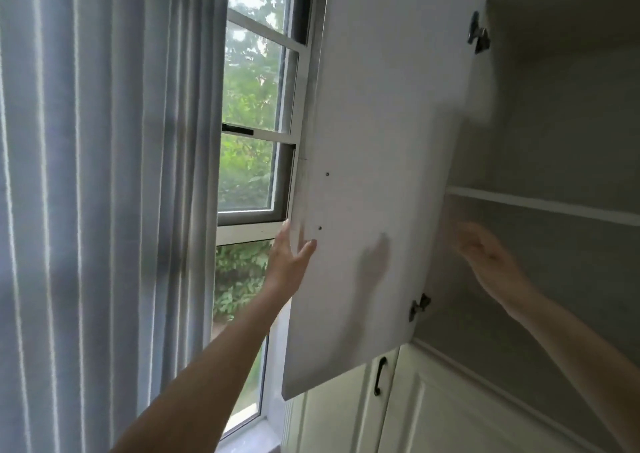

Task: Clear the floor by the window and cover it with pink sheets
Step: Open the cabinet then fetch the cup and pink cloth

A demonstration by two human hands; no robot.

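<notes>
An upper cabinet stands with its white door [381,147] swung out toward the window [256,113]. My left hand [289,258] is raised at the door's free edge, fingers spread, the thumb resting on the inner face. My right hand [485,255] reaches into the cabinet under the shelf [540,206], fingers apart, blurred, holding nothing. The visible cabinet interior [554,134] shows no objects. No pink sheets and no floor are in view.
Grey-blue curtains [104,193] hang at the left beside the window. A closed lower cabinet door [346,414] with a black handle [380,376] sits below the open one. Two metal hinges [478,33] hold the door. The window sill [249,435] is at the bottom.
</notes>
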